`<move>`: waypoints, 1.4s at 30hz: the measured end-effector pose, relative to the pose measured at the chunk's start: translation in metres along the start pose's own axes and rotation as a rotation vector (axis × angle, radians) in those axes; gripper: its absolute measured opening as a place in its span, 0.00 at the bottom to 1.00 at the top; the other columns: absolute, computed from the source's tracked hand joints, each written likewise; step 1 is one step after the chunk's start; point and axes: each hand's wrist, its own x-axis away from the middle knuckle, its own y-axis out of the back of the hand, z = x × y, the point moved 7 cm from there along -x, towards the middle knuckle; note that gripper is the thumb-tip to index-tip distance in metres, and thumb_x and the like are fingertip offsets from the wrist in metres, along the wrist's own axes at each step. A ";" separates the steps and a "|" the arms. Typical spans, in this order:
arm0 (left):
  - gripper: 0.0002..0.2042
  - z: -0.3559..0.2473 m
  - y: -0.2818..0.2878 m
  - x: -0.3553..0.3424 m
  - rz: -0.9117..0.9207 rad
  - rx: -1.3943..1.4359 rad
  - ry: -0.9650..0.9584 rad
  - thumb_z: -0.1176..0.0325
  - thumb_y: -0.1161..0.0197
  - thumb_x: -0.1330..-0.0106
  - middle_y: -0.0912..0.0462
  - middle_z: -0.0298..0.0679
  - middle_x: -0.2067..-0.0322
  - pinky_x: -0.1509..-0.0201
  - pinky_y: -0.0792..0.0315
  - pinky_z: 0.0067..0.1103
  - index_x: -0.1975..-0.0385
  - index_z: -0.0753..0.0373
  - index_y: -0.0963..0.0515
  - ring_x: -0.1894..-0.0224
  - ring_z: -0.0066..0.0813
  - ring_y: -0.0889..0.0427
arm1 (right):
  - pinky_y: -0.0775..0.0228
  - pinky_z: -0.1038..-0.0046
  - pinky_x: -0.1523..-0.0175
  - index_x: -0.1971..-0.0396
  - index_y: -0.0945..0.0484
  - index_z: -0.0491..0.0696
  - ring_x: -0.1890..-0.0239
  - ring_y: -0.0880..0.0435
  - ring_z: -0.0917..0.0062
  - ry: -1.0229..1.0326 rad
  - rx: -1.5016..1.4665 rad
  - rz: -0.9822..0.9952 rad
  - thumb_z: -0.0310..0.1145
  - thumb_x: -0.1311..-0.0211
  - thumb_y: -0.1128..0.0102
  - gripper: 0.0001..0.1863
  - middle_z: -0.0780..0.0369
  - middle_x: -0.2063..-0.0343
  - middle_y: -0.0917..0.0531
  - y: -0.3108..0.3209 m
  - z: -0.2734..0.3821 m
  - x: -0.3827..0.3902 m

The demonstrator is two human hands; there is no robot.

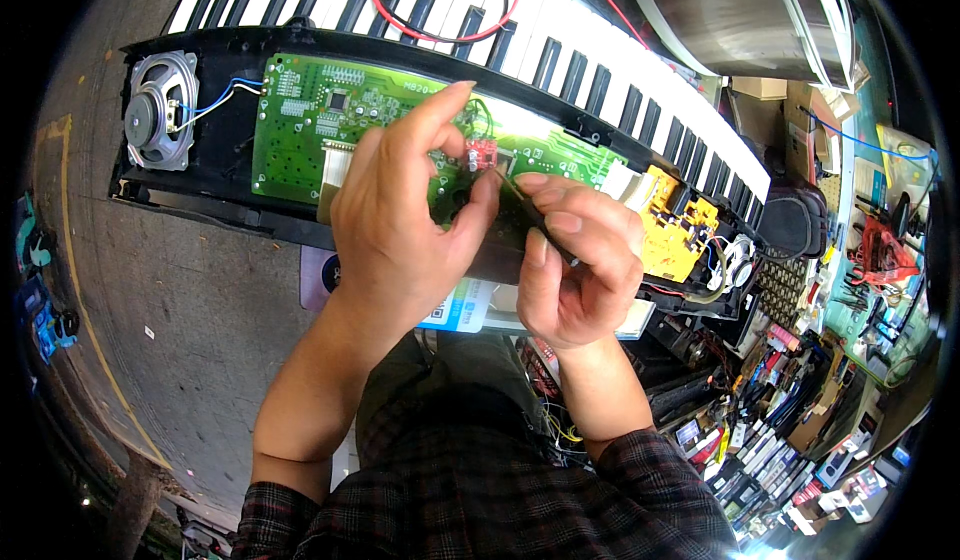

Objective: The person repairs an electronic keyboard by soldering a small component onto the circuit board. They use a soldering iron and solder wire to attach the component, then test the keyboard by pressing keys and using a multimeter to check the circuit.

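An opened electronic keyboard lies before me, its black shell (225, 185) showing a long green circuit board (290, 150). Over that board my left hand (395, 195) pinches a small red circuit board (482, 153) between thumb and a bent finger, with the index finger stretched out above. Thin green wires (482, 115) rise beside the red board. My right hand (590, 250) grips a slim dark hand tool (533, 218) whose thin tip points at the red board. The tool's exact kind cannot be made out. My left hand covers part of the green board.
A round speaker (160, 112) sits at the shell's left end, a yellow circuit board (682, 225) toward its right. Black and white keys (548, 35) run behind. A red and black cable loop (515, 0) crosses them. Crowded small goods (780, 450) fill the lower right.
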 end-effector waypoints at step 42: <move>0.20 -0.002 -0.002 -0.001 -0.014 -0.043 -0.091 0.76 0.22 0.45 0.17 0.38 0.63 0.65 0.27 0.27 0.53 0.60 0.20 0.69 0.33 0.23 | 0.21 0.67 0.55 0.62 0.15 0.47 0.59 0.12 0.66 0.033 0.176 0.003 0.20 0.56 0.25 0.17 0.61 0.60 0.14 -0.005 0.006 -0.011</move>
